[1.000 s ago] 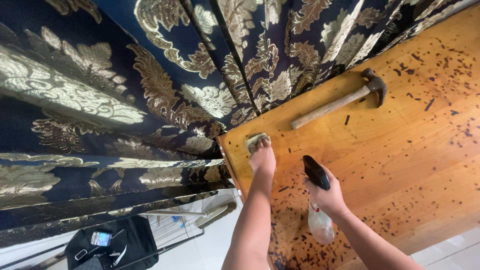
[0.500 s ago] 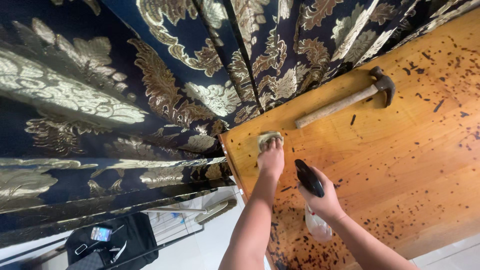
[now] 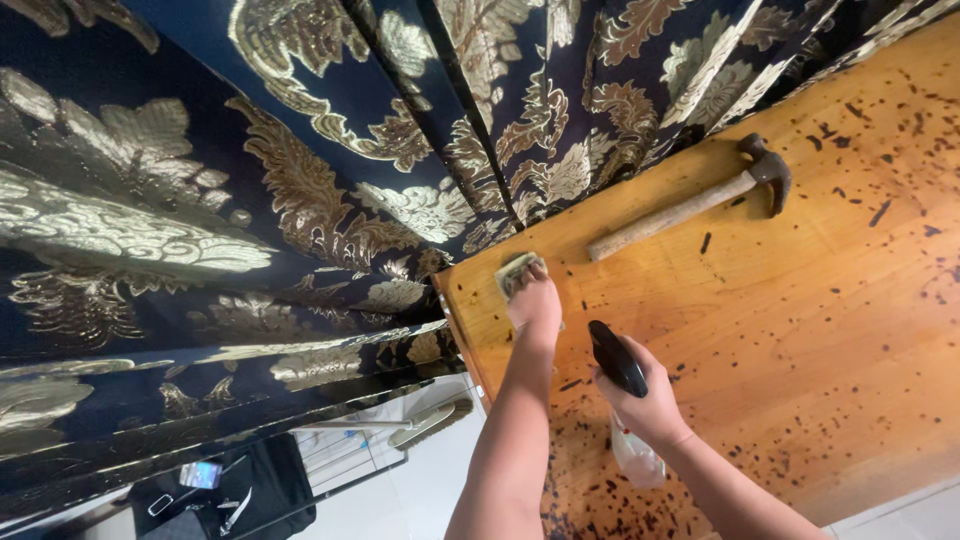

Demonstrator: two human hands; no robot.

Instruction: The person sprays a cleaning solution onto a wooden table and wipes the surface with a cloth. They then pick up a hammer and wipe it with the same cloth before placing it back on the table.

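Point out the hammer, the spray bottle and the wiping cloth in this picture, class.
hammer [image 3: 668,213]: head view, middle of its wooden handle.
spray bottle [image 3: 616,357]: head view, black spray head above the right hand.
cloth [image 3: 514,269]: head view, the part showing beyond the left hand's fingers.

Left hand [image 3: 533,305] presses cloth [image 3: 515,270] on wooden board [image 3: 800,300]; right hand [image 3: 650,395] grips spray bottle [image 3: 625,400].

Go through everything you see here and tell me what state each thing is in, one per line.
Left hand: pressing a cloth to the board.
Cloth: bunched under the fingers, near the board's corner.
Right hand: gripping a spray bottle.
Spray bottle: held, black head up, clear body below.
Hammer: lying flat, untouched.
Wooden board: speckled with dark spots.
Curtain: hanging in folds.
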